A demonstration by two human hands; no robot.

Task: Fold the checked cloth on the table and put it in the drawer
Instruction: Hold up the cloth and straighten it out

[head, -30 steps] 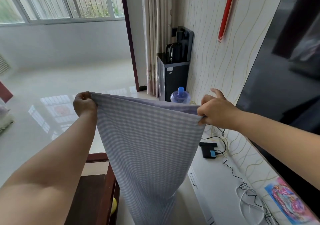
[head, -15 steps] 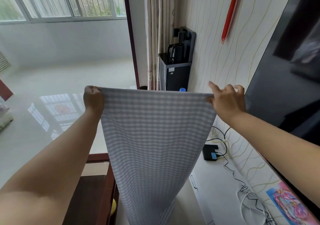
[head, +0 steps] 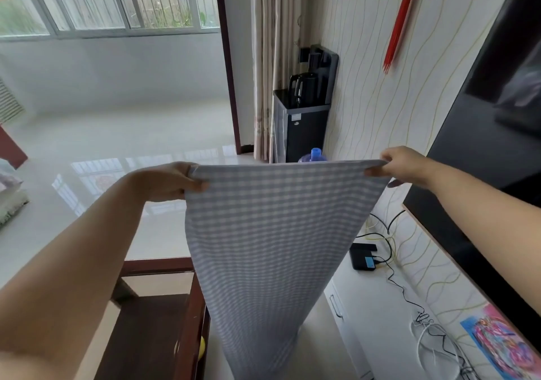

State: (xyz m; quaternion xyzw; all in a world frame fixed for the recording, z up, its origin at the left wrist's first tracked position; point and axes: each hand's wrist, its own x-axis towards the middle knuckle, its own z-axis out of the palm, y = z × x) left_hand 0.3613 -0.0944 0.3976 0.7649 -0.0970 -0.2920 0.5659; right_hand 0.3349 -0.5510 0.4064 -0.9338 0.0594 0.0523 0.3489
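Checked cloth (head: 272, 233): blue-and-white, hanging lengthwise in the air between 2 raised hands, top edge stretched taut and level, lower end narrowing out of view at the bottom of the frame
Left hand (head: 168, 182): pinching the top left corner, thumb lying over the front of the fabric, fingers curling behind
Right hand (head: 405, 167): pinching the top right corner, fingers curled over the edge
White cabinet (head: 377, 306): standing low at right beneath the cloth's right side, showing 1 metal drawer handle (head: 335, 306) on its front; carrying a small black box (head: 363, 258), tangled cables (head: 433, 338) and a colourful picture (head: 500, 341)
Dark wooden table (head: 164, 315): sitting low at left, just beside the hanging cloth
Black water dispenser (head: 307, 116): standing against the wall behind, blue-capped bottle (head: 314, 155) peeking just above the cloth's top edge
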